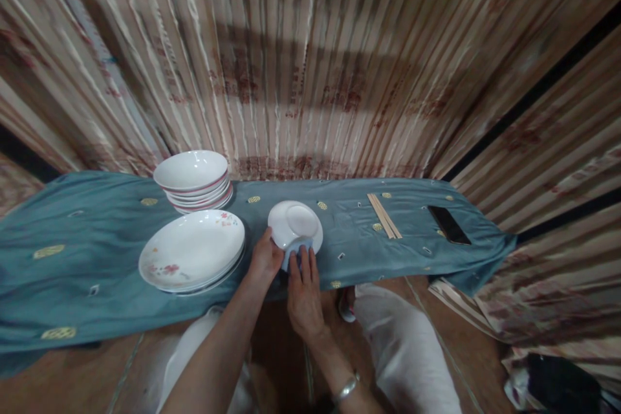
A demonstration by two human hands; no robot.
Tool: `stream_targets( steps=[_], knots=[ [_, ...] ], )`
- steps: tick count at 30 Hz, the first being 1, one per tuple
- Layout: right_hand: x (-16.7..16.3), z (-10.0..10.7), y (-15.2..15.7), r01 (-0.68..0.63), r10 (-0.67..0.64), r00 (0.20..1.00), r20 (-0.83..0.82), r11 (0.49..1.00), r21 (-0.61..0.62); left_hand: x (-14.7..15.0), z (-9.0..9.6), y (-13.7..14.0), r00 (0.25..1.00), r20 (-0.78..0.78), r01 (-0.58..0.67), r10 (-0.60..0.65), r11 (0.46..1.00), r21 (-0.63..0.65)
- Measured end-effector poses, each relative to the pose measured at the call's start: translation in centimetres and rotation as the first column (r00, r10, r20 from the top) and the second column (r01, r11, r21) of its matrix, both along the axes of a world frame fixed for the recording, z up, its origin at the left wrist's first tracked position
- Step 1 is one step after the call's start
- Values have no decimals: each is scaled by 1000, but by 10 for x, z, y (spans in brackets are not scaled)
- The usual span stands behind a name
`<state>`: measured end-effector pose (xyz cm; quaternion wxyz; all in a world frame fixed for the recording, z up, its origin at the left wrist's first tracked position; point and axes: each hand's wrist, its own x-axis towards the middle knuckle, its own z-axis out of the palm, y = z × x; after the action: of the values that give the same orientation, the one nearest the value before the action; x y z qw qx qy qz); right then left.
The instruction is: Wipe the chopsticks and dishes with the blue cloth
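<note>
A white bowl (299, 220) is tilted with its underside and foot ring facing me, above the near part of the cloth-covered table. My left hand (265, 257) grips its left rim, thumb on the outer side. With its fingers laid along a light blue cloth (291, 252), my right hand (304, 291) presses that cloth against the bowl's near side. Part of the cloth is hidden under those fingers. To the left lie stacked oval plates (191, 249) with red flowers, and behind them a stack of white bowls (191, 170) with red rims.
Wooden chopsticks (384, 216) and a black phone (449, 225) lie on the right of the blue-green tablecloth (349, 252). Pleated curtains (301, 77) hang behind and at both sides. My knees are under the table's front edge. A dark bag-like thing (563, 385) is at the lower right.
</note>
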<state>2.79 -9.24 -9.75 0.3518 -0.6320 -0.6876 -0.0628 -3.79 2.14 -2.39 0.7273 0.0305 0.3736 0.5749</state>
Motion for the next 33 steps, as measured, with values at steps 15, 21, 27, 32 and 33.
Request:
stream_targets(
  steps=[15, 21, 27, 32, 33],
  knots=[
    [26, 44, 35, -325, 324, 924, 206, 945, -30, -4, 0, -1, 1000, -19, 25, -24, 997, 68],
    [27, 51, 58, -375, 372, 894, 251, 926, -40, -3, 11, -6, 1000, 17, 4, -4, 999, 36],
    [28, 67, 72, -400, 391, 880, 270, 916, -23, 0, 16, -9, 996, 77, -45, 42, 998, 43],
    [29, 78, 84, -375, 359, 893, 272, 927, 8, 0, 14, -8, 994, 107, -7, 0, 998, 62],
    [30, 80, 86, -370, 352, 895, 273, 929, 15, 1, 14, -8, 994, 105, -9, 1, 997, 76]
  ],
)
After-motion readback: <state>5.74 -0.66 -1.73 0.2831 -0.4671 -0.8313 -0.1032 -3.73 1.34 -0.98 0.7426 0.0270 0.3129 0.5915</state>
